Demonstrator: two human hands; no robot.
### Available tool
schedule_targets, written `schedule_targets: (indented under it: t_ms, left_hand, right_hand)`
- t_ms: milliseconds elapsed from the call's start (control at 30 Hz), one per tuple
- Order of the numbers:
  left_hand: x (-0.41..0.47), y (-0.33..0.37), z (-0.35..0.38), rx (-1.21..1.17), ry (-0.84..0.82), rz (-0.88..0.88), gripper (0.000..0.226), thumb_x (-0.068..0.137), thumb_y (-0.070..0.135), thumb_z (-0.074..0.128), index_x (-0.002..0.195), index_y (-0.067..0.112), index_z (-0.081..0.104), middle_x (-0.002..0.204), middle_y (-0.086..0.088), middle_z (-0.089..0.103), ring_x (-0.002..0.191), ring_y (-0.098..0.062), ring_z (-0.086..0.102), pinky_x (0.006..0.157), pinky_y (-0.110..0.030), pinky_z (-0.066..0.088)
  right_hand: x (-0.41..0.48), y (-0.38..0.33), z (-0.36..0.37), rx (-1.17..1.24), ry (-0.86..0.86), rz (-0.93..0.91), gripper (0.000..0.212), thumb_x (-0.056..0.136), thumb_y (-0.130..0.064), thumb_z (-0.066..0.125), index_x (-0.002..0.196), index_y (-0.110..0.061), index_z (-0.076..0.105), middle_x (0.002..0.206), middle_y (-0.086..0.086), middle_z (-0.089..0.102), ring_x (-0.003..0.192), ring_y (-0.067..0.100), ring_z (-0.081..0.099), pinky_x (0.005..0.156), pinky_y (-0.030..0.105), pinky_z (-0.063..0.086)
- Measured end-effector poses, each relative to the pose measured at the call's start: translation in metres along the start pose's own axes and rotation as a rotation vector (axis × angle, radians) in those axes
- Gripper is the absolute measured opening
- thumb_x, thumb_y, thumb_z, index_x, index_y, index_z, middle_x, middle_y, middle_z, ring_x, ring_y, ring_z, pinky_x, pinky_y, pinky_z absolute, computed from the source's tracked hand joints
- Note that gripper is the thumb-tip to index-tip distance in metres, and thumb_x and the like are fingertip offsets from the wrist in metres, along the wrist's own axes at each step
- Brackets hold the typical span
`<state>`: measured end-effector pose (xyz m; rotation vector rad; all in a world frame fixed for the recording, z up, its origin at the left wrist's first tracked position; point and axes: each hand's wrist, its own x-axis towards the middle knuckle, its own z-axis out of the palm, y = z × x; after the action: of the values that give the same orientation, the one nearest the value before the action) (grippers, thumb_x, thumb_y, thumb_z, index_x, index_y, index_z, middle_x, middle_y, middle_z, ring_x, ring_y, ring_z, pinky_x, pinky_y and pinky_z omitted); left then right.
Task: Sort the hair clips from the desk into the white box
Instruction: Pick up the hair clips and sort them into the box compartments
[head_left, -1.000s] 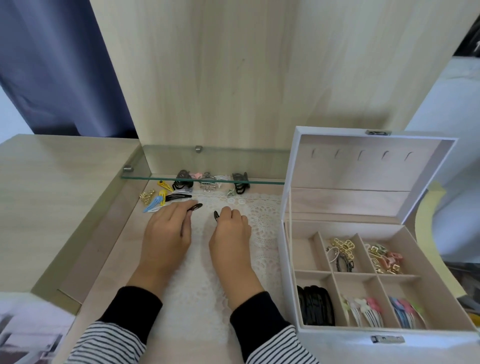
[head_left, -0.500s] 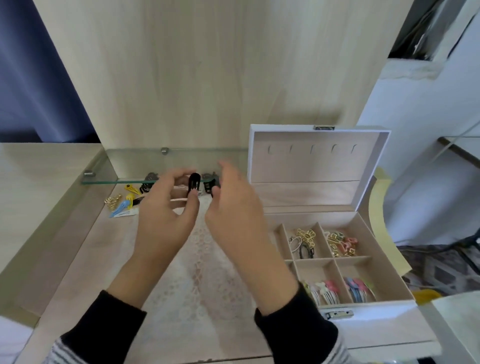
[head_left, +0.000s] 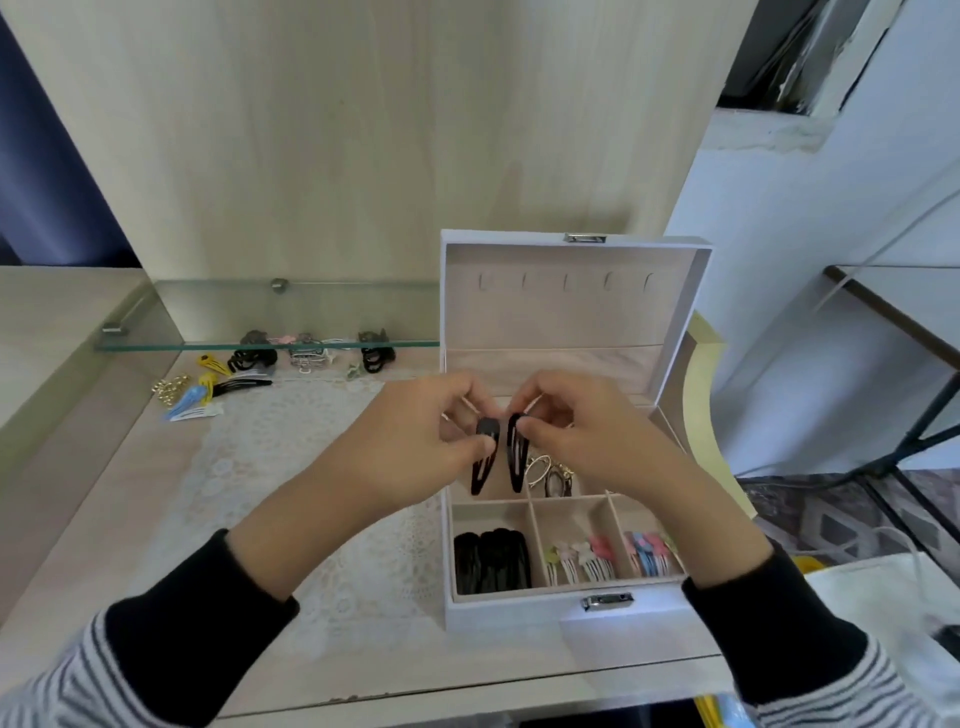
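**Two black snap clips held side by side above the open white box**

Your left hand (head_left: 410, 447) pinches one black snap clip (head_left: 480, 467) by its wide end, between thumb and fingertips. Your right hand (head_left: 587, 441) pinches a second black clip (head_left: 516, 457) the same way. The hands are close together and the two clips hang just beside each other without clearly touching. Each clip's long axis runs nearly straight down, with the narrow tip at the bottom.

Both hands are above the white box (head_left: 519, 616), whose lid (head_left: 571, 312) stands open beyond your knuckles. Directly beneath the clip tips and closer to your body is the box's near-left compartment. It holds a stack of black clips (head_left: 492, 566) lying flat, their long axes running from you towards the lid. That looks like the matching slot. The coming move is probably down and towards you, and each clip would have to tip from hanging to flat. The compartment lies under both clips, a little more towards your left hand.

The loose clips (head_left: 228, 387) not yet sorted lie on the desk well away to the left of your left hand, under the glass shelf (head_left: 260, 344).
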<state>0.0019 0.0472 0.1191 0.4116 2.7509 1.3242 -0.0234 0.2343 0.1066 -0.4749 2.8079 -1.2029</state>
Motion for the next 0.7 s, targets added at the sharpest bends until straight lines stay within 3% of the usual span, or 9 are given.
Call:
schedule_targets:
  t_ms: [100,167,233,367,467,567,633,700]
  left_hand:
    - [0.002,0.007,0.004,0.142,-0.155,-0.068,0.013,0.085,0.023,0.072,0.090,0.032,0.065,0.083,0.011,0.066,0.073,0.000,0.061,0.069,-0.015,0.048]
    - [0.003,0.012,0.008,0.319,-0.206,-0.077,0.007,0.088,0.029,0.068,0.090,0.033,0.062,0.084,0.014,0.068,0.086,-0.002,0.061,0.084,-0.017,0.042]
    - [0.003,0.014,0.011,0.507,-0.189,-0.066,0.003,0.090,0.036,0.062,0.090,0.036,0.058,0.087,0.015,0.068,0.095,-0.003,0.054,0.097,-0.026,0.025]
    - [0.006,0.011,0.019,0.629,-0.225,-0.112,0.008,0.092,0.034,0.057,0.085,0.036,0.055,0.088,0.016,0.069,0.096,-0.001,0.045,0.085,-0.031,0.012]
    - [0.006,0.007,0.025,0.682,-0.252,-0.096,0.006,0.092,0.032,0.056,0.087,0.036,0.056,0.090,0.016,0.068,0.096,-0.003,0.047,0.074,-0.033,0.009]
    - [0.006,0.003,0.030,0.726,-0.253,-0.061,0.001,0.092,0.033,0.057,0.091,0.034,0.058,0.089,0.015,0.069,0.100,-0.004,0.052,0.071,-0.031,0.006]
    - [0.006,0.002,0.032,0.767,-0.251,-0.040,0.005,0.092,0.033,0.057,0.095,0.031,0.059,0.089,0.014,0.069,0.099,-0.006,0.053,0.070,-0.031,0.006]
    - [0.004,0.001,0.034,0.817,-0.243,-0.014,0.009,0.091,0.035,0.057,0.098,0.030,0.059,0.089,0.012,0.067,0.098,-0.008,0.052,0.069,-0.033,0.006]
  right_hand:
    - [-0.004,0.007,-0.001,0.009,-0.120,0.031,0.009,0.087,-0.013,0.063,0.088,-0.022,0.063,0.079,-0.001,0.068,0.068,0.007,0.060,0.062,0.018,0.048]
    - [-0.005,0.009,-0.001,0.018,-0.186,0.049,0.008,0.087,-0.015,0.065,0.088,-0.022,0.063,0.080,-0.002,0.069,0.071,0.009,0.061,0.064,0.020,0.048]
    - [-0.004,0.010,0.000,0.031,-0.246,0.078,0.007,0.086,-0.018,0.067,0.089,-0.022,0.062,0.078,-0.005,0.069,0.069,0.005,0.060,0.065,0.020,0.047]
    - [-0.004,0.013,0.001,0.045,-0.365,0.094,0.003,0.086,-0.019,0.067,0.087,-0.019,0.064,0.064,-0.012,0.066,0.059,-0.005,0.056,0.067,0.020,0.043]
    - [-0.005,0.014,-0.001,0.049,-0.434,0.102,0.005,0.087,-0.018,0.067,0.084,-0.021,0.064,0.066,-0.012,0.067,0.060,-0.006,0.057,0.068,0.018,0.042]
    - [-0.005,0.013,-0.003,0.026,-0.501,0.115,0.005,0.087,-0.018,0.066,0.085,-0.021,0.063,0.066,-0.013,0.066,0.056,-0.009,0.055,0.059,0.010,0.037]
    - [-0.004,0.011,-0.002,0.001,-0.527,0.116,0.002,0.087,-0.018,0.066,0.088,-0.019,0.064,0.072,-0.010,0.068,0.059,-0.006,0.057,0.058,0.009,0.039]
    - [-0.003,0.011,0.001,-0.022,-0.530,0.110,0.003,0.087,-0.019,0.066,0.089,-0.018,0.064,0.079,-0.006,0.070,0.069,0.004,0.062,0.066,0.016,0.046]
